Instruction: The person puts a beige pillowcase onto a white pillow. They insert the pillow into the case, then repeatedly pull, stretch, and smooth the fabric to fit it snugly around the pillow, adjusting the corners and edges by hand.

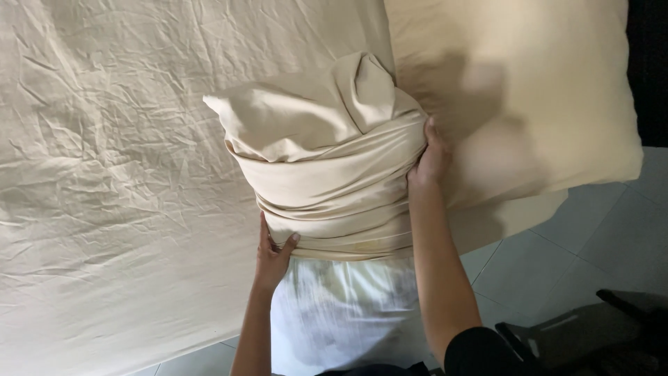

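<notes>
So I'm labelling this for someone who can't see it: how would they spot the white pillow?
Start at the wrinkled beige bed sheet. At its near edge, both hands grip a bunched beige pillowcase. The white pillow sticks out below it, the only white item.

Bedroom in a home: bed (104, 174) w/ creased beige sheet, plump pillow (543, 90) at its edge, pale tiled floor (598, 237) alongside.

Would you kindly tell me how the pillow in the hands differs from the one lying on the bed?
The held pillow stands on end, its beige case bunched and white filling showing below; the resting pillow lies flat, fully covered and smooth. The left hand and right hand grip only the held pillow. Both cases are beige.
</notes>
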